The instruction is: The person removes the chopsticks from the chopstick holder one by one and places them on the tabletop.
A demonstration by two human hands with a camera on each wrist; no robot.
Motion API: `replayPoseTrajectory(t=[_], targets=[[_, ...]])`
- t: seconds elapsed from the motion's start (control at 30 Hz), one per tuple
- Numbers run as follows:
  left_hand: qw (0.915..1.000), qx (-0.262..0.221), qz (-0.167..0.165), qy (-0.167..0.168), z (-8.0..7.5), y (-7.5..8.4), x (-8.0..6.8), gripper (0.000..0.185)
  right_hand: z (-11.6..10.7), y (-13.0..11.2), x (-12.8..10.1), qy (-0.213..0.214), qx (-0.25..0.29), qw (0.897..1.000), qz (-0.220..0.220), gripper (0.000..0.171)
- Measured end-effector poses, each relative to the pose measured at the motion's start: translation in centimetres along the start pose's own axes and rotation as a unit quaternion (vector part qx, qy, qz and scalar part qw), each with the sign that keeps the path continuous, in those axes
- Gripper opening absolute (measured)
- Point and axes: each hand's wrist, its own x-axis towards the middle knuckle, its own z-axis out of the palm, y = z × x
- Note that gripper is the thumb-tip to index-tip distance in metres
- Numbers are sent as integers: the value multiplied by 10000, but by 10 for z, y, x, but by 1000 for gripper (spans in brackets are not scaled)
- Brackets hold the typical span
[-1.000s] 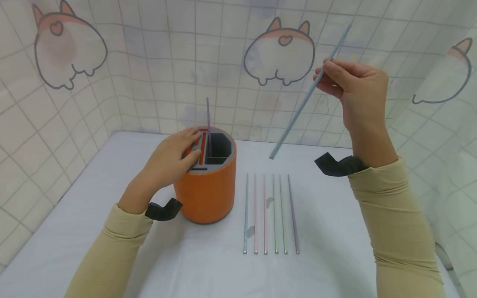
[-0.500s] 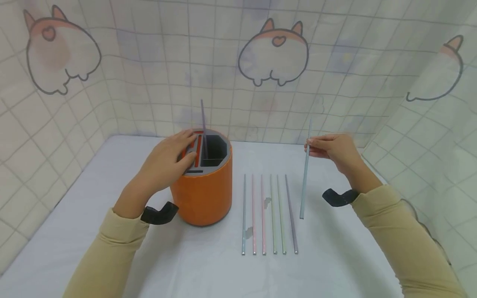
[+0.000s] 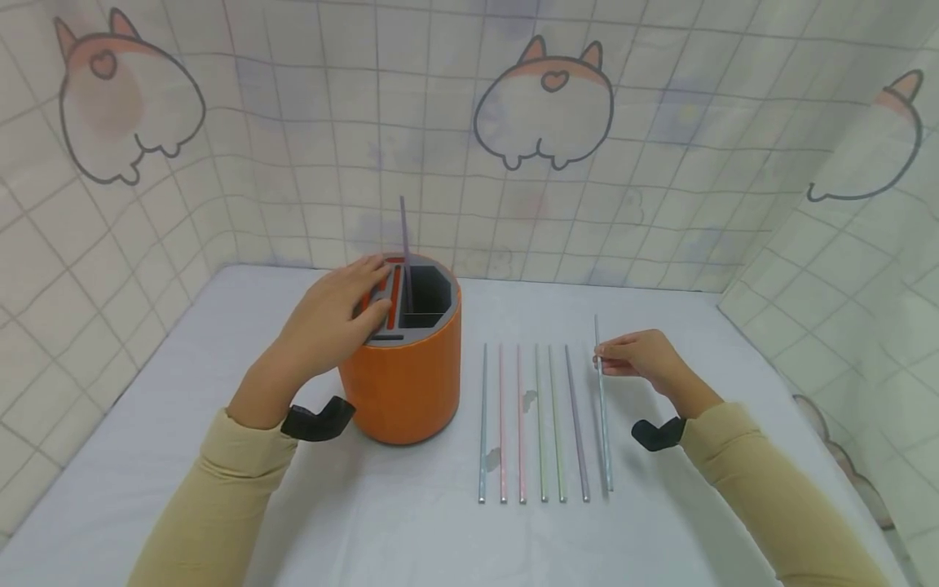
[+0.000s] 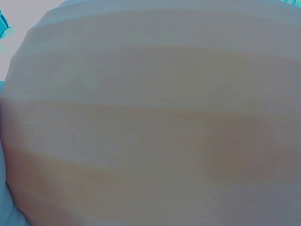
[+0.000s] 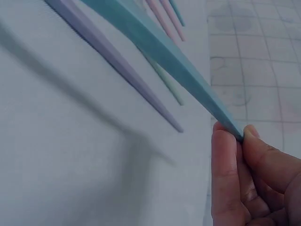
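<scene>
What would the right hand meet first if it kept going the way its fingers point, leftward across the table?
Probably the purple stick, the nearest in the row lying left of the blue stick that the right hand pinches. Beyond that row stands the orange holder. Height above the table is hard to judge.

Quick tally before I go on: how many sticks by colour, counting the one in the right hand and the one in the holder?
Blue sticks: 2, one flat, one pinched by the right hand
Pink sticks: 2
Green sticks: 2
Purple sticks: 2, one flat, one upright in the orange holder
Total: 8

Blue stick beside the row
</scene>
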Motion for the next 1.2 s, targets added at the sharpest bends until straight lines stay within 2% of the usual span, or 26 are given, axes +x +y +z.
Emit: replayPoseTrajectory(t=[0.23, 0.43, 0.57, 0.8, 1.2], targets=[[10000, -7, -7, -3, -1, 0, 0, 55, 4, 20, 6, -40, 159, 9997, 164, 41], [10000, -12, -52, -4, -1, 0, -1, 55, 9, 26, 12, 47, 49, 9997, 236, 39], [10000, 0, -57, 0, -1, -1, -1, 55, 14, 30, 15, 153, 39, 9988, 454, 35], [10000, 17, -3, 11, -1, 1, 0, 55, 18, 34, 16, 302, -471, 9969, 555, 37], [10000, 32, -31, -22, -1, 1, -1, 55, 17, 34, 22, 397, -843, 9930, 732, 28]])
